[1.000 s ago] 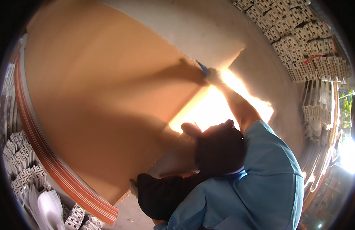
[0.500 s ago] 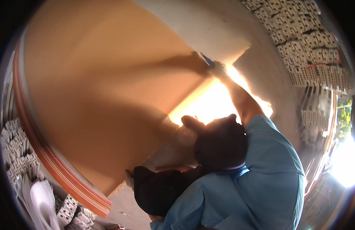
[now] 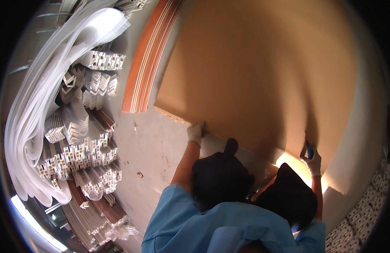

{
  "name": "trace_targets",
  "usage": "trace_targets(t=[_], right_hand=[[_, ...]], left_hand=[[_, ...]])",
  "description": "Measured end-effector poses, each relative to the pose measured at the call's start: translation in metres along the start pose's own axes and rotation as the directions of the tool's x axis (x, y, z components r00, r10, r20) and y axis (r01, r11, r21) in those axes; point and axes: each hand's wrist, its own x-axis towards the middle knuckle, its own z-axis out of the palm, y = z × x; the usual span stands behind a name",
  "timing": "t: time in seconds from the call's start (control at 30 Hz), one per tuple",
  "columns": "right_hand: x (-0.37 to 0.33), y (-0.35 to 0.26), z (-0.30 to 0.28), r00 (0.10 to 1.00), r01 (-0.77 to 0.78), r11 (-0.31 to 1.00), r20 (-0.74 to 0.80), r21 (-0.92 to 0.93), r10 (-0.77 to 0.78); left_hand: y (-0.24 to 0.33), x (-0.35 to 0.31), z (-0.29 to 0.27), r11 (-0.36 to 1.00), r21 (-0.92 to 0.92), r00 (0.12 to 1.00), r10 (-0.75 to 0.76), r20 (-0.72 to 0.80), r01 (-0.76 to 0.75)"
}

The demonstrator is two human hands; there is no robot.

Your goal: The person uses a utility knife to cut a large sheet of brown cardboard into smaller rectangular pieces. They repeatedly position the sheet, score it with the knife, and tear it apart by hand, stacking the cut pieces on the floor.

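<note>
A large brown sheet of board (image 3: 245, 63) lies flat on the grey floor, its near edge ragged in places. My left hand (image 3: 196, 134), in a pale glove, rests with its fingers on the near edge toward the sheet's left corner. Farther right, my gloved right hand (image 3: 312, 161) grips a blue-handled utility knife (image 3: 309, 150), tip pointing away from me over the sheet. Shadow and the hand hide where the blade meets the board. Dark-clothed legs (image 3: 222, 179) bulge up between my arms and cover part of the near edge.
A bundle of orange-brown strips (image 3: 145, 59) lies along the sheet's left side. Stacked white and grey profiles (image 3: 83, 154) and looping white foam sheeting (image 3: 28, 126) stand at the left. More stacked profiles (image 3: 363, 215) are at the lower right. Bright sunlight (image 3: 298, 166) falls near my right hand.
My view has turned, so the sheet now stretches ahead and to the right. The left hand still rests at the sheet's edge. The right hand keeps hold of the utility knife.
</note>
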Motion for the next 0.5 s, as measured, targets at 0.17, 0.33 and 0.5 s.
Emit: trace_targets(t=[0.17,0.33,0.5], right_hand=[[0.0009,0.0087,0.0039,0.995,-0.103,0.987,0.021,0.120,0.102],[-0.0023,0.0058,0.0093,0.991,-0.128,0.983,-0.026,0.133,0.133],[-0.0018,0.0044,0.0068,0.987,-0.162,0.977,-0.001,0.137,0.164]], left_hand=[[-0.0050,0.0002,-0.0021,0.998,-0.046,0.999,-0.033,0.017,0.033],[-0.0084,-0.0019,-0.0070,0.998,-0.052,0.997,-0.025,0.073,0.029],[-0.0071,-0.0087,-0.0084,0.998,-0.062,0.997,-0.009,0.082,0.014]])
